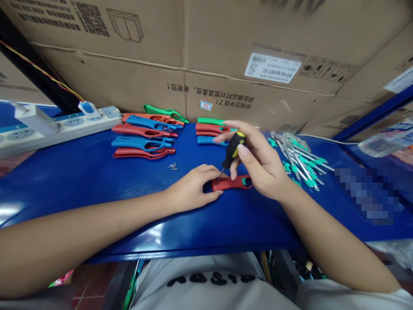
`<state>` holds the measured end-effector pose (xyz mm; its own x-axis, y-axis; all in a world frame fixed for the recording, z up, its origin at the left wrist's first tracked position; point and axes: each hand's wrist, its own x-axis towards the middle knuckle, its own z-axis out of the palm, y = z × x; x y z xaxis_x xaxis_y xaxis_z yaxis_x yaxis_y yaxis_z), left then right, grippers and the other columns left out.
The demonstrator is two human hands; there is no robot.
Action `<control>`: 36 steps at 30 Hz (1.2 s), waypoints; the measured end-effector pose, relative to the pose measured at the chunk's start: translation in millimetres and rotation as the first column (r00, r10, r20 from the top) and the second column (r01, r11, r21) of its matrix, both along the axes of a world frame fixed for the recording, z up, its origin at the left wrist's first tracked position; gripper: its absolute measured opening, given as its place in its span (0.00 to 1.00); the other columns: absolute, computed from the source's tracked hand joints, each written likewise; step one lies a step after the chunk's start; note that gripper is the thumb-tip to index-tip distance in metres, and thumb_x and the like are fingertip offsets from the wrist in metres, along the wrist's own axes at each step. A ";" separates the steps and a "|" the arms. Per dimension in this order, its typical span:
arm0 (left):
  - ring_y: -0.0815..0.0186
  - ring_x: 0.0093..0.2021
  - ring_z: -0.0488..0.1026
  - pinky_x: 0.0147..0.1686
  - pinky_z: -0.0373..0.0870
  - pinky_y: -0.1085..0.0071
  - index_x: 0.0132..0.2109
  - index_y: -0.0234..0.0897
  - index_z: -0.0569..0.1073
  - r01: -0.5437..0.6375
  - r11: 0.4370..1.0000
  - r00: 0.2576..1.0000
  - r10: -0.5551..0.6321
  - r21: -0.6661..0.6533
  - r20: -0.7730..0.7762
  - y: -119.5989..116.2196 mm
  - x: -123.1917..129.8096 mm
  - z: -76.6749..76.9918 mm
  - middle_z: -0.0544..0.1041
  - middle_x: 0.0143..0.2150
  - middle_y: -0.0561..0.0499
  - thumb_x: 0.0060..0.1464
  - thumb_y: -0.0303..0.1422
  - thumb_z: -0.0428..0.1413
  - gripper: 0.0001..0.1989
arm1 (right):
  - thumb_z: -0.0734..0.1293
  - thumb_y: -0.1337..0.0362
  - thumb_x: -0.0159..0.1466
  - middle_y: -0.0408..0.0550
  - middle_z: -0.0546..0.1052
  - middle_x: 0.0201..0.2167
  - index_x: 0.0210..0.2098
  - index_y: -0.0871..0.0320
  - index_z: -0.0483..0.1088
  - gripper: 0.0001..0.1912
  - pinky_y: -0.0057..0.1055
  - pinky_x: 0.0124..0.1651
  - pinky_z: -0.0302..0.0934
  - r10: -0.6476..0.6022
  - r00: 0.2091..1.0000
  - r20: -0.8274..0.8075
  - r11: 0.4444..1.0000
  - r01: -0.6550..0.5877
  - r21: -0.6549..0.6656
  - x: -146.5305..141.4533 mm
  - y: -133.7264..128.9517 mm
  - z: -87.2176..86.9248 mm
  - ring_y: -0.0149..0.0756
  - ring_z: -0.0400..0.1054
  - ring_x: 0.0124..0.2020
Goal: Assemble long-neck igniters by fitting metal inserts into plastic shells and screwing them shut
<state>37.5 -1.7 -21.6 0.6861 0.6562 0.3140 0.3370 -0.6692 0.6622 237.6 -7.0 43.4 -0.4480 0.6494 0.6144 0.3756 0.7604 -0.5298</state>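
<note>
My left hand [196, 187] lies on the blue table, its thumb and fingers closed around the end of a red lighter casing [230, 183]. A teal part shows in the casing's trigger opening. My right hand [261, 161] grips a black-and-yellow screwdriver [235, 148], tilted, its thin shaft running down to the casing beside my left fingers. The tip meets the casing near its left end; whether a screw sits under it I cannot make out. A small pile of screws [173, 166] lies behind my left hand.
Stacked lighter casings [142, 142] in red, blue and green lie behind; more casings [206, 128] are partly behind my right hand. Metal lighter tubes [301, 159] with teal parts lie right. A white power strip [69, 129] stands left, and a large cardboard box [155, 60] walls the back.
</note>
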 end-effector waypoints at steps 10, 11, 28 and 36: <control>0.59 0.48 0.74 0.51 0.72 0.60 0.52 0.38 0.75 -0.002 1.000 1.000 0.002 0.007 0.022 0.1 0.0 -0.8 0.78 0.45 0.47 0.58 0.30 0.61 0.14 | 0.57 0.59 0.74 0.51 0.78 0.53 0.65 0.50 0.61 0.20 0.33 0.34 0.74 -0.018 1.000 -0.008 0.998 0.019 0.057 1.5 -1.5 -3.9 0.32 0.75 0.29; 0.59 0.47 0.74 0.51 0.72 0.60 0.52 0.37 0.75 -0.001 1.000 1.000 0.001 0.009 0.020 -0.2 0.0 -0.5 0.78 0.45 0.48 0.58 0.30 0.60 0.14 | 0.54 0.60 0.75 0.51 0.77 0.55 0.67 0.49 0.58 0.22 0.31 0.30 0.73 0.021 0.999 -0.027 0.999 -0.022 -0.029 0.2 -1.9 -4.3 0.29 0.73 0.26; 0.58 0.51 0.74 0.54 0.70 0.60 0.53 0.38 0.75 0.007 1.000 1.000 -0.007 -0.004 0.023 0.9 0.1 -2.7 0.78 0.49 0.47 0.57 0.28 0.61 0.16 | 0.68 0.59 0.68 0.50 0.80 0.50 0.59 0.52 0.68 0.20 0.31 0.36 0.74 -0.037 0.999 0.020 0.985 0.033 0.169 2.4 -0.7 -2.5 0.36 0.77 0.39; 0.59 0.48 0.74 0.53 0.71 0.61 0.51 0.38 0.75 0.011 1.000 1.000 -0.011 0.004 0.020 0.1 -0.3 -0.1 0.78 0.46 0.48 0.57 0.29 0.61 0.14 | 0.52 0.61 0.76 0.51 0.77 0.55 0.70 0.50 0.54 0.24 0.28 0.29 0.72 0.109 0.994 -0.004 0.989 -0.109 -0.096 3.7 -1.7 0.7 0.28 0.74 0.27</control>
<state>37.2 -1.6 -21.7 0.6869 0.6477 0.3297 0.3167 -0.6751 0.6663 241.3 -8.7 44.1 -0.5201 0.6527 0.5509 0.2945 0.7425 -0.6017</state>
